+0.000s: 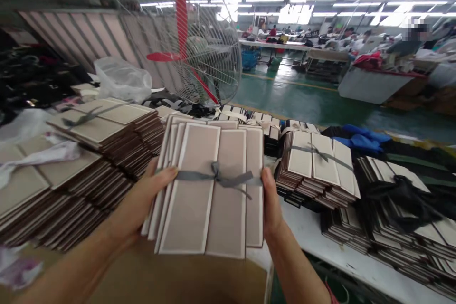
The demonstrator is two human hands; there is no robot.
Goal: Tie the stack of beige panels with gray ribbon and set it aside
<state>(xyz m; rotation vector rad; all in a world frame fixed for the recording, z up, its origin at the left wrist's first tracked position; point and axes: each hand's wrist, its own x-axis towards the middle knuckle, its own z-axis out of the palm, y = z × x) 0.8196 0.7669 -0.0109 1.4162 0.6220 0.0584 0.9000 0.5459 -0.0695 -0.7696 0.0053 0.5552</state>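
Note:
A bundle of beige panels [192, 218] with pale edges is held up in the middle of the head view, tied round with a grey ribbon [194, 176] knotted near its centre. My left hand [142, 199] grips the bundle's left side, thumb on the front panel and fingers hidden behind. At the right edge, my right hand [272, 199] clasps the same bundle, its thumb upright along the side. Both hands are closed on it. The bundle is tilted slightly and hangs above a brown surface [171, 280].
Stacked panels [117, 147] rise at the left, beside a clear plastic bag [123, 78]. A large fan [181, 54] with red blades stands ahead. More tied stacks [317, 161] line a white table [306, 228] at the right. Behind, a person [409, 45] is near other work tables.

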